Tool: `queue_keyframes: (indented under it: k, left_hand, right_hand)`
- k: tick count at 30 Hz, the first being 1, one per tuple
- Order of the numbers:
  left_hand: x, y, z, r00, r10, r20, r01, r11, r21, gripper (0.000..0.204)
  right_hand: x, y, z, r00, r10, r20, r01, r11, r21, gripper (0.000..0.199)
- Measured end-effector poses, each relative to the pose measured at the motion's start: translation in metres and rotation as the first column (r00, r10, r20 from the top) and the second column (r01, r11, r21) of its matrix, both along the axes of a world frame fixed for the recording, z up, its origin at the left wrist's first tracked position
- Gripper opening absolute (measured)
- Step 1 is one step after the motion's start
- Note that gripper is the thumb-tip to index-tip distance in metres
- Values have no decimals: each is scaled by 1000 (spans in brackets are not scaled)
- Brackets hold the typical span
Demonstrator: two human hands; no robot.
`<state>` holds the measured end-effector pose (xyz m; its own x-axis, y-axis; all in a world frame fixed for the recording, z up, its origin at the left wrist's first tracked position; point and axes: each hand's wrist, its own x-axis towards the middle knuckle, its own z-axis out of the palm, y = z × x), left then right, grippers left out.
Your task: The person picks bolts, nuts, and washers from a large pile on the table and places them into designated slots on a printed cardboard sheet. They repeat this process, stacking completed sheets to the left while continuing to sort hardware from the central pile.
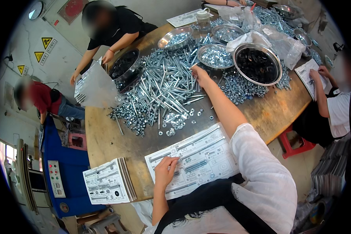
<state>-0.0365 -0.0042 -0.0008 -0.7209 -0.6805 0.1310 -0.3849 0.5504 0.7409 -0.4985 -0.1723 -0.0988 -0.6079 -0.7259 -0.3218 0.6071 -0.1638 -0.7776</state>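
My right hand reaches to the right side of a heap of long silver bolts. Its fingers are closed together at the heap's edge; what they pinch is too small to name. Under my left hand lies a printed parts card with pictures of hardware. The fingers of this hand are bent in a pinch on the card, and anything between them is hidden. Flat washers are scattered between card and heap. A steel bowl of small shiny parts stands just beyond my right hand.
Nuts lie heaped at left and right. A steel bowl holds black parts. A stack of printed cards sits at the table's left edge. Co-workers handle cards at far left and right. A red stool stands beside the table.
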Motion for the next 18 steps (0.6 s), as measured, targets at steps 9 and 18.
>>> queue_keyframes:
  k: [9,18]
  left_hand:
    - [-1,1,-2,1000,5,-7,-5,1000,-7,12]
    - [6,1,-8,1000,20,25,-20,1000,-2,12]
  right_hand:
    - [11,-38,12,926,-218,308,228,974,4,28]
    - [39,-26,39,957,-35,287,60,995,-76,19]
